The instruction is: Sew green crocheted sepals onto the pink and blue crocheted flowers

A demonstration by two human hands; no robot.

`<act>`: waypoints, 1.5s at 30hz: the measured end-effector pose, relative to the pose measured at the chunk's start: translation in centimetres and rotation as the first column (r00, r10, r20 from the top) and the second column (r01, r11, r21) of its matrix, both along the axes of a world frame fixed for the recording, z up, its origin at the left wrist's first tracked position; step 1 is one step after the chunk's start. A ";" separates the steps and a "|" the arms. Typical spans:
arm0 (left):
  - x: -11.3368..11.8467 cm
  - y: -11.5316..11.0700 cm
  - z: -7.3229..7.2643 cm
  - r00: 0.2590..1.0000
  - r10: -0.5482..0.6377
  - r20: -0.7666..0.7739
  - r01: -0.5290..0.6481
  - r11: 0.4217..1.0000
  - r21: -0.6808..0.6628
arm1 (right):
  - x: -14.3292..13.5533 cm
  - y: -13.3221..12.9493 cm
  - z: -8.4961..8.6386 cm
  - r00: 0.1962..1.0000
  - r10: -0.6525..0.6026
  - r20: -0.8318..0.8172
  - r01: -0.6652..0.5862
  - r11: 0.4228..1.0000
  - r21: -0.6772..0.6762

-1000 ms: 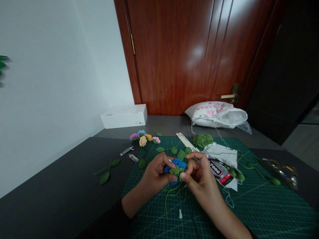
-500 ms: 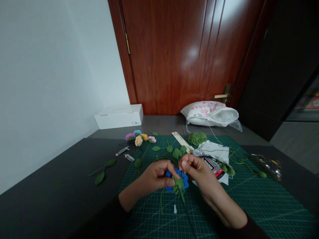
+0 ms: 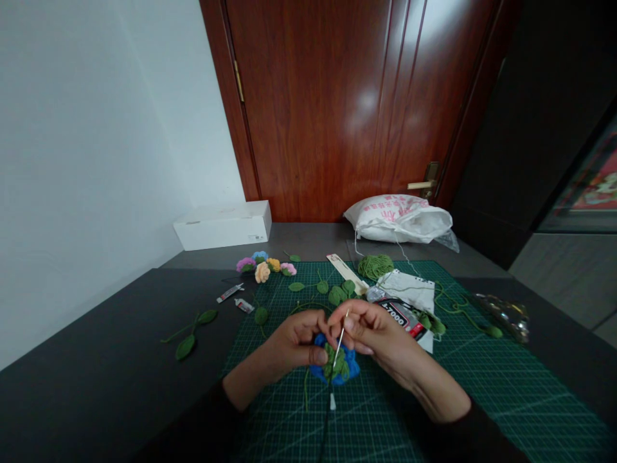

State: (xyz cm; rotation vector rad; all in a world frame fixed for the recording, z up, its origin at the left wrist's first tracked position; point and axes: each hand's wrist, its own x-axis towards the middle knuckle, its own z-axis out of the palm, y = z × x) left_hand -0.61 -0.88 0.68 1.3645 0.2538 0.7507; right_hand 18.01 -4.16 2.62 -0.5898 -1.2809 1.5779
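Note:
My left hand (image 3: 303,341) pinches the left edge of a blue crochet flower (image 3: 351,368) with a green crocheted base (image 3: 341,369) facing me. Between the thumb and fingers of my right hand (image 3: 369,326) is a slim metal needle (image 3: 340,341). It slants down, its lower end against the green base. A thin black stem (image 3: 326,418) runs from the flower toward me. Beside it, a small white cap (image 3: 332,402) lies on the green cutting mat (image 3: 385,418). A loose green yarn tail (image 3: 306,392) hangs left of the flower.
Crochet flowers (image 3: 262,272), glue tubes (image 3: 244,305) and leaves (image 3: 186,347) lie left. Behind my hands are a yarn skein (image 3: 376,266), a ruler (image 3: 347,273) and a glue package (image 3: 398,313). A white box (image 3: 224,225) and white bag (image 3: 395,217) stand farther back.
The needle now shows clearly, tilted in my right hand over the green base. The flower has turned slightly, and its stem now points more straight toward me. The view has shifted a little.

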 end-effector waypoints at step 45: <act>-2.9 1.8 1.1 0.954 0.301 -0.011 -0.284 0.910 0.301 | 1.1 -0.7 0.2 0.579 -0.749 0.323 0.359 0.589 0.724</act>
